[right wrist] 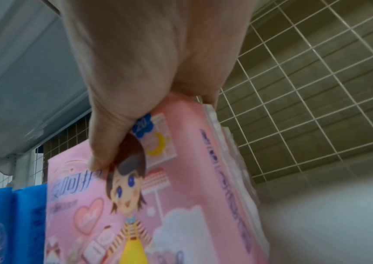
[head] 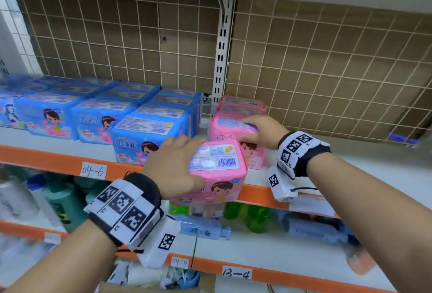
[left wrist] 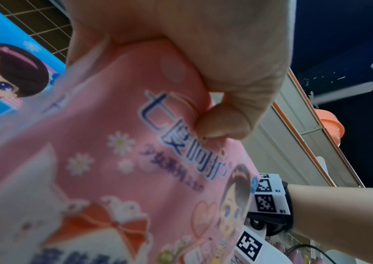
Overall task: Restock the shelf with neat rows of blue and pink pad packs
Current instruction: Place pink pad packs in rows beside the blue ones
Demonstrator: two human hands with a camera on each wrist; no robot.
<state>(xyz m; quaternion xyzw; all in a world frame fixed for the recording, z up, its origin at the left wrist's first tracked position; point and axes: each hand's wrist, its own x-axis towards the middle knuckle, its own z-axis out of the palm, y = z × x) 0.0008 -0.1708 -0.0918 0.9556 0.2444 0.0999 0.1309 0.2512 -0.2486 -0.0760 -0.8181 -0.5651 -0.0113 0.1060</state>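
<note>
Broadly, the shelf [head: 364,166] spans the head view: a pale board with an orange front edge, backed by a wire grid [head: 327,63] over brown panelling and split by a slotted white upright [head: 221,59]. Blue pad packs [head: 131,108] fill its left half in rows running front to back, cartoon faces outward; the far-left ones are blurred. Right of the upright, a single file of pink pad packs [head: 243,105] runs front to back, well apart from the bare board further right. The front shelf pack [head: 230,126] of that file stands at the front of the board; the right hand [head: 261,131] grips it from above, fingers curled over its top and thumb pressed on its printed front, as the right wrist view [right wrist: 149,75] confirms. The held pink pack [head: 219,168] is in front of the shelf edge, just before the front shelf pack and beside the nearest blue pack, barcode face up. The left hand [head: 173,164] clasps it, fingers across the top and thumb on the front panel, seen closely in the left wrist view [left wrist: 203,62]. Both wrists carry black bands with white marker blocks [head: 124,211]. Handwritten labels [head: 93,171] sit on the orange edges. Bottles [head: 203,227] lie and stand on the lower shelf.
</note>
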